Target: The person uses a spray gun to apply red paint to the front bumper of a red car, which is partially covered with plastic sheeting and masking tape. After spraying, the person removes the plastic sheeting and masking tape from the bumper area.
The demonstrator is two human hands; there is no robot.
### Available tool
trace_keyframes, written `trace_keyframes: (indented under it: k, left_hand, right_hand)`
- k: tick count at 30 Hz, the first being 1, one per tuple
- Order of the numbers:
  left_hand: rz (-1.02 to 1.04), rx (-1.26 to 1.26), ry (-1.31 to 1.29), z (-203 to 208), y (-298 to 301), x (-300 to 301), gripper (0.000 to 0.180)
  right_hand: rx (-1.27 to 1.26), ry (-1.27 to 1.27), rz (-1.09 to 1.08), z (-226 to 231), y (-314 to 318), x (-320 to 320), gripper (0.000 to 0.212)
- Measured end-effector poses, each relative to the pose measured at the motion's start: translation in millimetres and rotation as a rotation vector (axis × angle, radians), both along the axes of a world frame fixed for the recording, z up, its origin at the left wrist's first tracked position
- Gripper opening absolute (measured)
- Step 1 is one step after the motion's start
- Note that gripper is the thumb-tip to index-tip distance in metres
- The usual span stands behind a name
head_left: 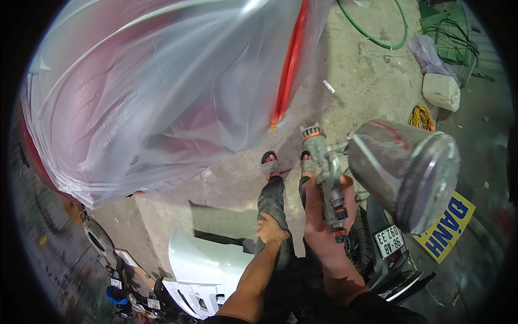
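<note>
One left hand (pixel 272 229): on dark trouser leg (pixel 273 197), closure unclear | right hand (pixel 328 218), apart: clamped on grey metal spray gun (pixel 320 153), 3 o'clock of centre; hold by handle (pixel 331 191) | dull-grey cylindrical metal cup (pixel 396 173), gun's 3 o'clock: likely rigid, weighty, slick

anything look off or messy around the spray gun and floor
Yes: red streaks, probably paint, mar the metal cup of the spray gun. Also, a small white piece lies loose on the concrete, right of the plastic sheeting, looking like litter.
</note>
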State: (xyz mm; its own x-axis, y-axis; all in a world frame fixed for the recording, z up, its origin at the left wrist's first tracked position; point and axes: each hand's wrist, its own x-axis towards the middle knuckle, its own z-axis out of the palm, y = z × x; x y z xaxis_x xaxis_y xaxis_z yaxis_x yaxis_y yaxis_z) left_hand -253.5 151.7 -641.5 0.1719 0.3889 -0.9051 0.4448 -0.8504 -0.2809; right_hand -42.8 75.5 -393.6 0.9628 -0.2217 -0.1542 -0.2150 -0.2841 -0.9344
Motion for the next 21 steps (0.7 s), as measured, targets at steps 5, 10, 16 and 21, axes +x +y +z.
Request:
trace_keyframes:
  k: [5,10,16,21]
  left_hand:
    - [-0.020,-0.041,0.033,32.1,2.1,35.4,0.132]
    - [-0.011,-0.042,-0.032,-9.4,3.3,8.4,0.133]
    - [-0.029,-0.164,-0.069,20.0,8.8,36.6,0.128]
    - [0.025,-0.313,-0.710,18.2,-11.3,39.5,0.062]
  right_hand:
    - [-0.082,0.077,0.069,-10.2,-5.1,-14.7,0.016]
    - [-0.022,-0.017,-0.032,4.4,-7.1,-2.4,0.017]
    - [-0.144,-0.014,0.039,91.7,-72.0,20.0,0.019]
    - [0.011,0.071,0.119,157.4,-155.2,12.7,0.018]
